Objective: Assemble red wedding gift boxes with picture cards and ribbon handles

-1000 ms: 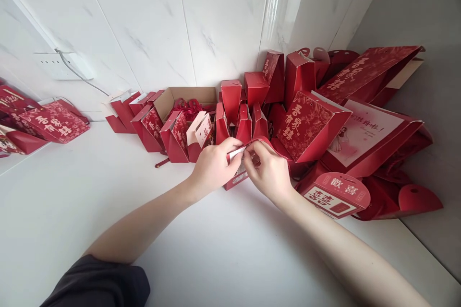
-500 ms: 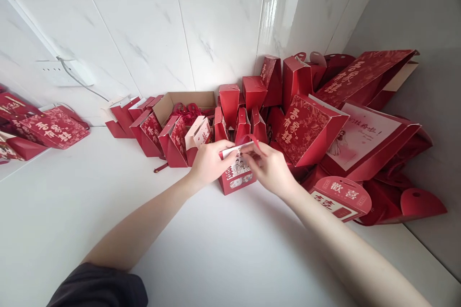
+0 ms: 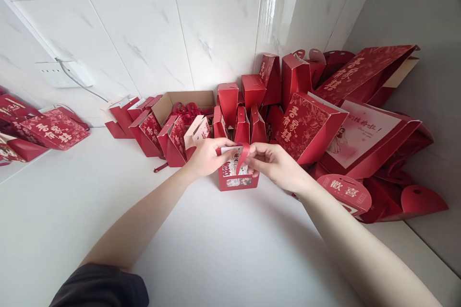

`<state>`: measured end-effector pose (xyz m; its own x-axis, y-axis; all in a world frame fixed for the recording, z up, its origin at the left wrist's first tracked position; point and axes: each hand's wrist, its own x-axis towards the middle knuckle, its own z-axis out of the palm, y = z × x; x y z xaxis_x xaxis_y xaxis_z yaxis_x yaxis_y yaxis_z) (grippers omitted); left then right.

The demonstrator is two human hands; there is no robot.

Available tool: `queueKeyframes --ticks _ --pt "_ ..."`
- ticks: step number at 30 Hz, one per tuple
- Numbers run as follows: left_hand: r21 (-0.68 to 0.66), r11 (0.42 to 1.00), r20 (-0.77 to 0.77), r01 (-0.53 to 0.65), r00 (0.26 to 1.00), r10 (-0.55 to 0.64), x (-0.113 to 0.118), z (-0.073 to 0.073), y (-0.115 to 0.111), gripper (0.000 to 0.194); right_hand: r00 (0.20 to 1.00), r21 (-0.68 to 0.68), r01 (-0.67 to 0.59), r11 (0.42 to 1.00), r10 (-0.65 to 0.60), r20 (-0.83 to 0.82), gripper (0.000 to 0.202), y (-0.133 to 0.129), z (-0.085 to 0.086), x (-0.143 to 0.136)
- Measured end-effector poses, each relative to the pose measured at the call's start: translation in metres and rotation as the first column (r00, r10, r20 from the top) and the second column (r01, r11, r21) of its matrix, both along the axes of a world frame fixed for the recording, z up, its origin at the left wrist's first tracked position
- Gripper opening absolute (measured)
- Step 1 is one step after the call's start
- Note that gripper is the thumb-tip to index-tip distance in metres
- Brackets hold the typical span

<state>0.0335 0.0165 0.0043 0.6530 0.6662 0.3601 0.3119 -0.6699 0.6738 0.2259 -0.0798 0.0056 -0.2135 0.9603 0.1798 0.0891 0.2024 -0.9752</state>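
Observation:
A small red gift box [image 3: 230,183] with a printed couple and a window on its front stands upright on the white counter [image 3: 201,249]. My left hand [image 3: 211,157] is closed on its upper left edge, thumb on the front face. A red ribbon [image 3: 244,153] comes over the box's top edge and hangs down the front. Beside it, my right hand [image 3: 272,163] has its fingers pinched at the ribbon and the box's upper right side; the exact grip is partly hidden.
Behind stands a cardboard box [image 3: 201,98] holding red ribbons [image 3: 185,112]. Several small red boxes [image 3: 228,98] line the tiled wall. Larger red gift bags [image 3: 306,124] crowd the right side, and more red boxes [image 3: 54,127] lie far left near a wall socket [image 3: 65,75].
The ribbon loop that arched above the box now lies down over its front. My right hand has shifted slightly right, and the box has turned to face me more squarely.

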Motion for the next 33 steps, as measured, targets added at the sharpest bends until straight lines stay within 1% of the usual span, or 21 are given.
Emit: queueKeyframes --ticks 1,4,5,6,7,8,10,12,14,16,18,20,22,24,26,29,31,32,33 --pt "-0.010 1.000 0.002 0.006 1.000 -0.006 0.000 0.000 0.000 0.025 1.000 0.004 -0.001 1.000 0.001 0.006 0.010 -0.001 0.001 0.000" --pt "-0.048 0.999 0.014 0.018 1.000 -0.018 0.000 0.002 0.000 0.026 0.997 -0.003 -0.051 0.999 0.051 0.053 0.021 -0.003 0.005 0.002" --pt "-0.059 0.998 0.015 0.017 1.000 -0.017 0.000 0.002 -0.001 0.025 0.996 0.019 -0.040 0.999 0.039 0.078 0.021 -0.003 0.005 0.002" --pt "-0.065 0.998 0.013 0.010 1.000 -0.009 0.000 0.003 -0.002 0.024 0.994 0.060 0.003 0.998 -0.010 0.113 0.018 -0.003 0.003 0.001" --pt "-0.068 0.998 0.009 0.003 1.000 -0.002 0.000 0.003 -0.003 0.023 0.984 0.119 0.072 0.990 -0.090 0.155 0.016 -0.002 0.001 0.000" --pt "-0.069 0.998 0.003 -0.005 1.000 0.005 0.001 0.004 -0.005 0.022 0.961 0.186 0.151 0.971 -0.188 0.201 0.013 -0.001 -0.002 -0.001" --pt "-0.046 0.999 -0.003 -0.026 1.000 0.025 0.002 0.003 -0.012 0.019 0.876 0.318 0.275 0.907 -0.373 0.307 0.009 0.002 -0.009 -0.006" --pt "0.002 0.997 0.001 -0.074 0.997 0.074 0.005 0.002 -0.021 0.017 0.780 0.413 0.323 0.851 -0.487 0.393 0.010 0.003 -0.015 -0.011" --pt "0.056 0.987 0.005 -0.154 0.988 0.154 0.008 -0.001 -0.030 0.017 0.706 0.476 0.333 0.814 -0.550 0.446 0.010 0.003 -0.019 -0.016" --pt "0.103 0.969 -0.006 -0.225 0.974 0.227 0.011 -0.003 -0.039 0.017 0.656 0.509 0.330 0.795 -0.581 0.483 0.009 0.001 -0.019 -0.019" --pt "0.142 0.956 -0.024 -0.258 0.964 0.264 0.013 -0.004 -0.044 0.017 0.614 0.523 0.344 0.780 -0.608 0.503 0.009 -0.001 -0.018 -0.021" --pt "0.166 0.950 -0.026 -0.263 0.962 0.271 0.014 -0.005 -0.047 0.017 0.592 0.507 0.386 0.770 -0.629 0.505 0.013 -0.002 -0.016 -0.021" --pt "0.182 0.945 -0.002 -0.272 0.961 0.276 0.015 -0.007 -0.047 0.018 0.614 0.459 0.432 0.777 -0.626 0.482 0.019 0.000 -0.016 -0.021" --pt "0.187 0.943 0.012 -0.274 0.961 0.277 0.016 -0.008 -0.048 0.018 0.661 0.411 0.460 0.787 -0.612 0.434 0.023 0.002 -0.019 -0.021" --pt "0.180 0.946 0.012 -0.270 0.962 0.272 0.017 -0.008 -0.047 0.017 0.697 0.392 0.475 0.788 -0.609 0.380 0.025 0.005 -0.021 -0.022" --pt "0.148 0.955 0.019 -0.256 0.966 0.256 0.017 -0.009 -0.046 0.018 0.715 0.376 0.483 0.791 -0.604 0.353 0.025 0.006 -0.021 -0.021" --pt "0.122 0.959 0.032 -0.255 0.967 0.253 0.017 -0.009 -0.042 0.019 0.743 0.351 0.442 0.825 -0.556 0.372 0.021 0.005 -0.016 -0.016" --pt "0.110 0.961 0.037 -0.253 0.967 0.251 0.017 -0.010 -0.040 0.020 0.775 0.325 0.395 0.859 -0.502 0.385 0.018 0.004 -0.013 -0.012" --pt "0.101 0.963 0.042 -0.251 0.968 0.248 0.017 -0.010 -0.039 0.020 0.819 0.280 0.327 0.902 -0.419 0.391 0.013 0.003 -0.008 -0.006"
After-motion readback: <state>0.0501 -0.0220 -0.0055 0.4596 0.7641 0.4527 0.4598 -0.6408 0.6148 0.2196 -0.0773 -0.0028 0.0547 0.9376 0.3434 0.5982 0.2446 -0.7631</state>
